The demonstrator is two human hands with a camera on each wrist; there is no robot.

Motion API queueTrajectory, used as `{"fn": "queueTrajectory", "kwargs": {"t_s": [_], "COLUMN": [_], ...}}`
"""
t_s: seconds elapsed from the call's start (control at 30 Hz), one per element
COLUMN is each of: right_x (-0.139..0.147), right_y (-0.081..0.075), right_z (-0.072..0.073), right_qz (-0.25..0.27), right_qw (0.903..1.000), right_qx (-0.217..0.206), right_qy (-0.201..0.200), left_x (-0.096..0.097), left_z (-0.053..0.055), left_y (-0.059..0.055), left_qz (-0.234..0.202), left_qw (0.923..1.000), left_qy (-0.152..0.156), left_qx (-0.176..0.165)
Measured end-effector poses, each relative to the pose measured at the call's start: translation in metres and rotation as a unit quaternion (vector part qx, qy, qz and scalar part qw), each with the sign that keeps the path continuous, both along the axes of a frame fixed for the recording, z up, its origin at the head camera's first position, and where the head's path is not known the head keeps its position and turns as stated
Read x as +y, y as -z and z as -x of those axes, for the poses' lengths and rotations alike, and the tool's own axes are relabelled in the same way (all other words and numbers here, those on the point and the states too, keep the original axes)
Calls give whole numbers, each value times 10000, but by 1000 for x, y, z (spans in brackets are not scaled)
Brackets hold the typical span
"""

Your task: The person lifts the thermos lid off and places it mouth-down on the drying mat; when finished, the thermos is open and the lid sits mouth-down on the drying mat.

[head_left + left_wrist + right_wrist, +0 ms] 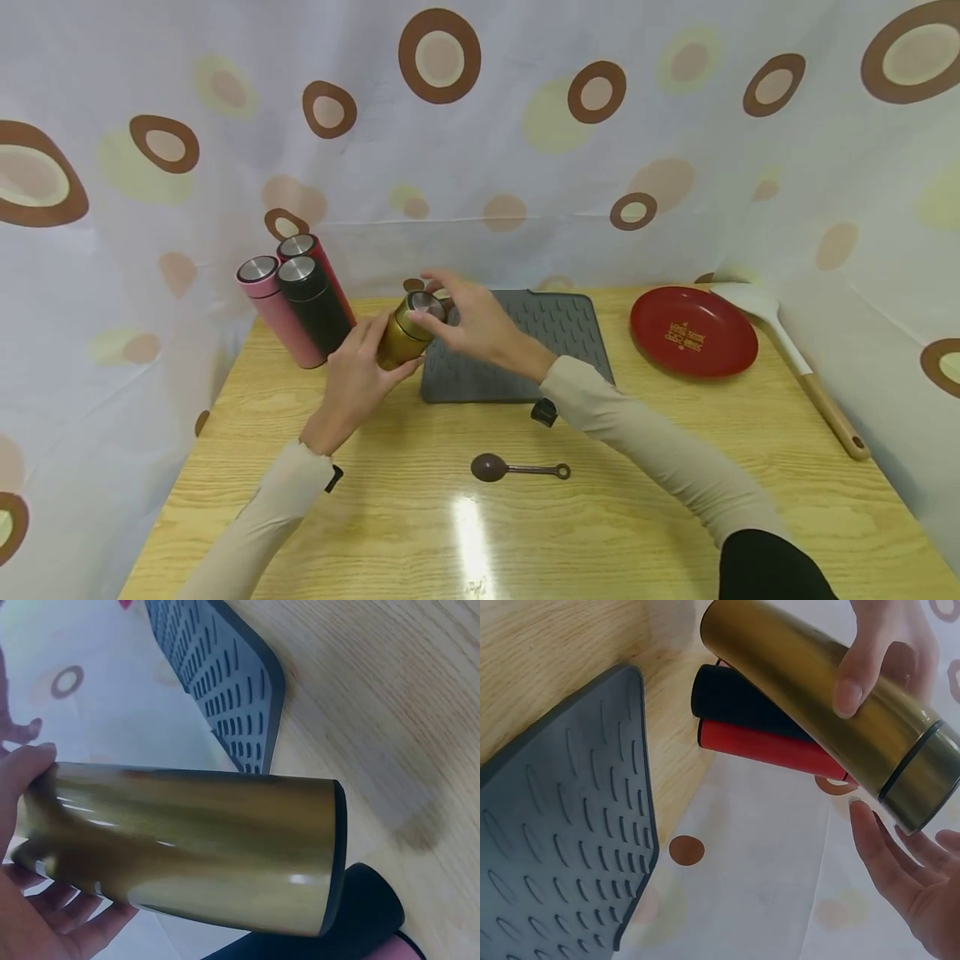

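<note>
A gold thermos flask (401,342) with a steel-topped lid (425,303) leans toward the right, raised above the table in the wrist views. My left hand (358,375) grips its body, thumb on one side and fingers round the other. At the lid end is my right hand (480,321), its fingers spread and loosely bent about the lid. In the right wrist view the right hand's fingertips (862,814) are right beside the lid. Left of the flask stand a pink flask (281,321), a black flask (315,304) and a red flask (330,271).
Behind the hands lies a grey ridged mat (555,325). A brown spoon (491,468) lies in front of it. On the right are a red plate (693,333) and a white spatula (787,342) with a wooden handle. A patterned curtain (517,167) borders the wooden table (615,517).
</note>
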State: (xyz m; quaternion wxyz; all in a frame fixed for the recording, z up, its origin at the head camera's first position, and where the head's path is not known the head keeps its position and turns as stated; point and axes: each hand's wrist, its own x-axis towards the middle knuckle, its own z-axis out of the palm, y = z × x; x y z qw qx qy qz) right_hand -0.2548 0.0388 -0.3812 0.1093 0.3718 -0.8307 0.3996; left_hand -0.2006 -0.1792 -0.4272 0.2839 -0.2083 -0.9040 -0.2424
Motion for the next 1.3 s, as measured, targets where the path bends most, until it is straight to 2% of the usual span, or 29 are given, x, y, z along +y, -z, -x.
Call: {"fn": "queueTrajectory", "kwargs": {"t_s": [0.13,0.27,0.4,0.57,0.73,0.83,1.1,1.3], "right_x": [-3,-3,0,7,14,17,22,26], "right_y": [-1,-3,-6,-8,-6,-4,3,7], "right_z": [0,-2,-3,-4,-4,-3,-6,-6], "right_qz": [-283,-463,-467,-11,436,599,929,877], "right_qw": [9992,9984,9980,9925,9837,9794,9793,9888], "right_qx": [252,205,-354,-1218,-1729,-1898,-1720,-982], "right_qy": [151,239,235,29,-241,-340,-526,-705], "left_x": [2,5,6,8,9,9,11,12], "left_z": [0,1,3,6,8,8,7,7], "left_y": [-1,-4,-5,-6,-8,-9,-12,-19], "left_qz": [156,275,442,527,480,493,582,453], "left_qw": [9999,9996,9988,9973,9971,9968,9942,9946], "left_qy": [40,94,17,-98,-167,-179,-146,-15], "left_qx": [12,56,185,497,573,598,893,933]}}
